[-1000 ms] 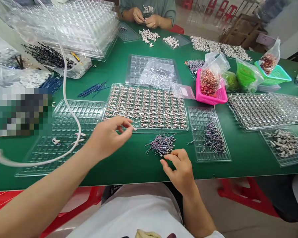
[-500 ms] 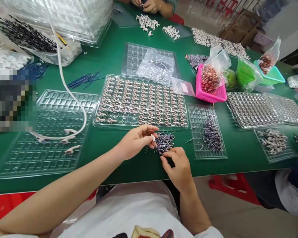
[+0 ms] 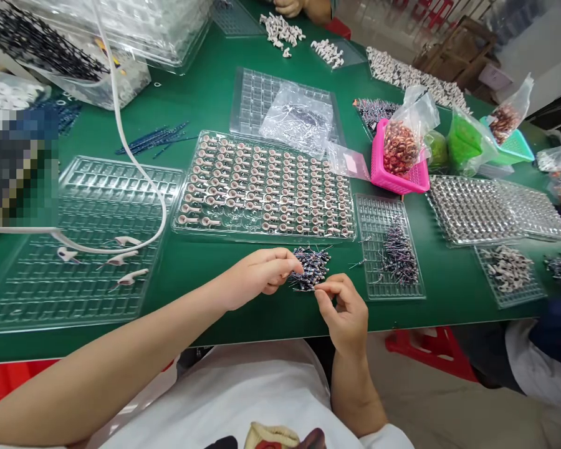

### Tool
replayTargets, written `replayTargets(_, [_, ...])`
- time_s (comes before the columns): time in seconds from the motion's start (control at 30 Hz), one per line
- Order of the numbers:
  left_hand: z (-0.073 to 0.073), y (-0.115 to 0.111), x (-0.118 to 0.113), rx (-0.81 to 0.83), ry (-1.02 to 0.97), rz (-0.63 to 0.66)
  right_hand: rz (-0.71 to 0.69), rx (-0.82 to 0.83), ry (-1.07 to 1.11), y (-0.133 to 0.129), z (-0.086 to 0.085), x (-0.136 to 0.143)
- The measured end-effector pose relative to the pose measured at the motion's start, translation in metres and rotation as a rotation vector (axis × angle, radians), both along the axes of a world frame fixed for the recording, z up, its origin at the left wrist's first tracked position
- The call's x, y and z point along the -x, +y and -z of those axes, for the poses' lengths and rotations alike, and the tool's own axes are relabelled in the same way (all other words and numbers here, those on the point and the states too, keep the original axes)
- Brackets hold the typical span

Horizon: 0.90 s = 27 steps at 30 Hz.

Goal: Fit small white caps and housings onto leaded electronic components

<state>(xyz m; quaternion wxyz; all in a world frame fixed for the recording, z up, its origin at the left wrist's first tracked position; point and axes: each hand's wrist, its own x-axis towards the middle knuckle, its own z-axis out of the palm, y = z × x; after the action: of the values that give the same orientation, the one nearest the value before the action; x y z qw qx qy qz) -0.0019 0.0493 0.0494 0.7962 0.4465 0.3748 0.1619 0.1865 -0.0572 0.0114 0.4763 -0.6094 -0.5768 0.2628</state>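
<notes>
A pile of small dark wired parts (image 3: 311, 263) lies on the green table between my hands. My left hand (image 3: 266, 273) is closed at the pile's left side, and whatever its fingers hold is hidden. At the lower right of the pile, my right hand (image 3: 345, 307) pinches a thin wired part (image 3: 305, 289) between thumb and forefinger. Behind both hands sits a clear tray (image 3: 247, 218) filled with rows of pinkish-white ring-ended pieces. Several white pieces with wires (image 3: 131, 277) rest on the clear tray (image 3: 32, 299) at the left.
A white cable (image 3: 121, 134) curves over the left tray. To the right are a tray of wired parts (image 3: 368, 249), a pink basket (image 3: 397, 182) and a tray of white pieces (image 3: 533, 296). Another person's hand (image 3: 288, 6) shows at the far edge.
My left fingers have closed further, and the white piece seen in them is now hidden. My right hand has shifted slightly right, now with a thin part in its pinch. The view has shifted a little.
</notes>
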Motion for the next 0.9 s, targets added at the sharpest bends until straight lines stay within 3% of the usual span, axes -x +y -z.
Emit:
replayTargets(0.13, [-0.005, -0.004, 0.001, -0.286, 0.171, 0.200, 0.010, -0.143, -0.050, -0.002, 0.006, 0.003])
replayTargets(0.23, [-0.005, -0.006, 0.000, -0.315, 0.194, 0.262, 0.011, -0.241, -0.123, -0.003, 0.008, 0.004])
replayTargets(0.43, [-0.004, -0.006, -0.003, -0.320, 0.182, 0.237, 0.023, -0.287, -0.227, -0.003, 0.010, 0.004])
replayTargets(0.9, [0.000, -0.011, -0.003, -0.481, 0.194, 0.209, -0.018, -0.277, -0.181, -0.004, 0.009, 0.003])
